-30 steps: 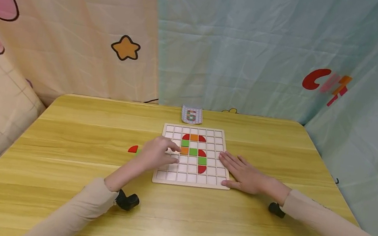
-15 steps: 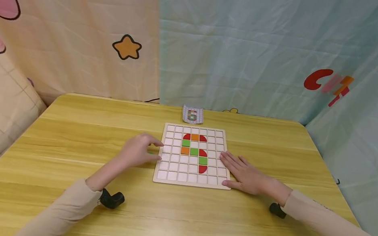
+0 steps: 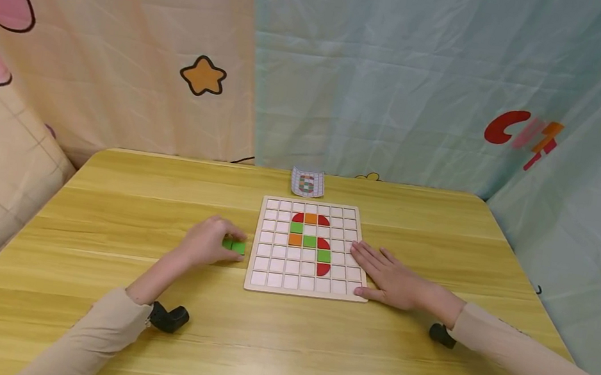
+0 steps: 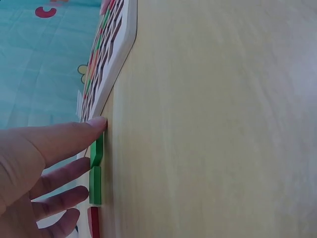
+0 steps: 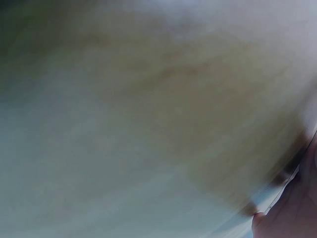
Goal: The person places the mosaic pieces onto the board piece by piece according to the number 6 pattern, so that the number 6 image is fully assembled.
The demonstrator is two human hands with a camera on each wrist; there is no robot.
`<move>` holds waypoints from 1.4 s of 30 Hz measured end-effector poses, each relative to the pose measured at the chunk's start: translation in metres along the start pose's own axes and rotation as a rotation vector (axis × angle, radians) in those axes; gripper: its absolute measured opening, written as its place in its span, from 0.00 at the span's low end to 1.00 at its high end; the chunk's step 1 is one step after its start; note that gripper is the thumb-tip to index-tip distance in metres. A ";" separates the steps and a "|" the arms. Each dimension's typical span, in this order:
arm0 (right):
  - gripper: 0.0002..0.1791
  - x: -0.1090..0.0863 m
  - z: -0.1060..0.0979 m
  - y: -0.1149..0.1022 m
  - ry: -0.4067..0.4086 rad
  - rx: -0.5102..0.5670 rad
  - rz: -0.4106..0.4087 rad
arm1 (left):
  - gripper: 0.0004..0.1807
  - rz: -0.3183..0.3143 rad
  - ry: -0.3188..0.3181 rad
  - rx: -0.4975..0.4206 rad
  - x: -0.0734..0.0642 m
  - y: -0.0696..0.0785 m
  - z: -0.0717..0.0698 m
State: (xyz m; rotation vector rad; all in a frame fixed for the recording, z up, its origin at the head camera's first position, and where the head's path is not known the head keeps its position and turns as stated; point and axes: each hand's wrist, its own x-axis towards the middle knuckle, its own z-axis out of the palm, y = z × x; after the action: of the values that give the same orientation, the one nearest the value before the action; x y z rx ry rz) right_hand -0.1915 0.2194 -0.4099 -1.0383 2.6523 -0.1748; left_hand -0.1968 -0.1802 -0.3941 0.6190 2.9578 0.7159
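My left hand (image 3: 207,242) is at the table just left of a pale gridded board (image 3: 279,252). Its thumb and index finger stand apart on either side of green square tiles (image 3: 238,247). In the left wrist view the thumb tip is close to the nearer green tile (image 4: 97,151); whether it touches cannot be told. Behind lie another green tile (image 4: 95,185) and a red tile (image 4: 93,221). My right hand (image 3: 388,278) rests flat, fingers spread, on the board's right edge. Red, green and orange tiles (image 3: 309,241) form a curved figure in the board's cells.
A small card (image 3: 307,183) with a printed coloured figure 6 lies behind the board, near the table's back edge. Patterned curtains (image 3: 410,81) hang behind the wooden table (image 3: 276,352). Black wrist devices (image 3: 168,317) are on both wrists.
My left hand has drawn back leftward from over the board to the loose green tiles beside it. My right hand has stayed on the board's edge.
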 end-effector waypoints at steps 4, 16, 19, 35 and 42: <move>0.46 0.000 0.001 0.001 0.015 0.000 -0.008 | 0.19 -0.003 -0.006 -0.010 0.000 -0.005 0.001; 0.46 -0.001 0.001 0.001 0.037 -0.002 -0.024 | 0.17 0.021 -0.011 -0.031 0.003 -0.019 0.001; 0.46 0.000 0.000 0.000 0.015 -0.008 -0.011 | 0.16 0.029 -0.010 -0.036 0.003 -0.019 0.001; 0.46 -0.001 -0.002 -0.002 0.006 -0.012 -0.005 | 0.15 0.050 -0.012 0.007 0.003 -0.017 0.001; 0.47 -0.001 -0.001 -0.001 0.010 -0.018 -0.002 | 0.17 0.043 -0.012 0.036 0.003 -0.014 0.001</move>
State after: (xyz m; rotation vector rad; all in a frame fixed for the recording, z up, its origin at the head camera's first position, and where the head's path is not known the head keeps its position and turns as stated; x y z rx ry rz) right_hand -0.1907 0.2196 -0.4089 -1.0488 2.6665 -0.1568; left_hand -0.2045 -0.1901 -0.4012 0.6884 2.9611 0.6603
